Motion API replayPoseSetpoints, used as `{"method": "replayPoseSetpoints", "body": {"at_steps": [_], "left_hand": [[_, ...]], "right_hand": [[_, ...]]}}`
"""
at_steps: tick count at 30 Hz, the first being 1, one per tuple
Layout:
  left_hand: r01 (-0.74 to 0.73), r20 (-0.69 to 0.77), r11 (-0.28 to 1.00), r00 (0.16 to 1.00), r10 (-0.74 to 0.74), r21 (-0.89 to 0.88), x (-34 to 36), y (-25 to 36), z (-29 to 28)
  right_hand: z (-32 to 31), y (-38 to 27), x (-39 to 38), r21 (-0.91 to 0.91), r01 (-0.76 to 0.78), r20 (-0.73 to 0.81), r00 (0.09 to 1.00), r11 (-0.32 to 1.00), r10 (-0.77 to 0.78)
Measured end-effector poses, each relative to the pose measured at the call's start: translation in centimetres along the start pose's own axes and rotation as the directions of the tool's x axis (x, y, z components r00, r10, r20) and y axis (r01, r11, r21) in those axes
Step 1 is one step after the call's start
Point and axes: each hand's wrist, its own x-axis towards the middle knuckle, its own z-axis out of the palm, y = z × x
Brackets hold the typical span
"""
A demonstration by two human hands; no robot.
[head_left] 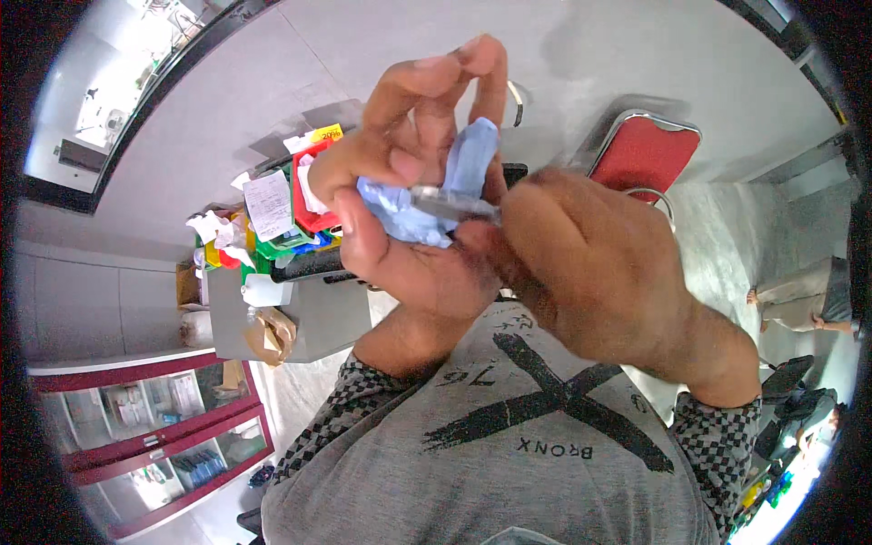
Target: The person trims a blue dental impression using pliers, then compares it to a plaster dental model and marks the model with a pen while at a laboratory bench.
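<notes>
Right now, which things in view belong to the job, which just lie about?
In the job, likely:
light blue piece, in the left hand
blurred grey piece, by the right hand

Just about:
red chair
red basket
white paper slip
brown paper

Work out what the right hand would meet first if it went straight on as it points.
Pointing toward the picture's left, the right hand, with a blurred grey object at its front, would probably meet the light-blue piece in the left hand first; depth is unclear, so they may be touching.
</notes>
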Motion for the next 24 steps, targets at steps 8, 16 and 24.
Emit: {"method": "replayPoseSetpoints", "body": {"at_steps": [8,16,24], "left_hand": [[0.152,-0.089,0.965,0.987,-0.136,0.211,0.0,0.9,1.4],[0.129,-0.047,0.968,0.991,-0.121,0.214,0.0,0.6,1.3],[0.061,0.03,0.989,0.997,-0.065,0.133,-0.3,0.3,0.2]], "right_hand": [[-2.0,1.3,0.3,-0.192,0.065,-0.12,0.989,0.979,-0.09],[-1.1,1.3,-0.1,-0.041,0.079,-0.154,0.984,0.996,-0.084],[-2.0,1.0,0.2,-0.17,0.146,-0.114,0.979,0.974,-0.167]]}}
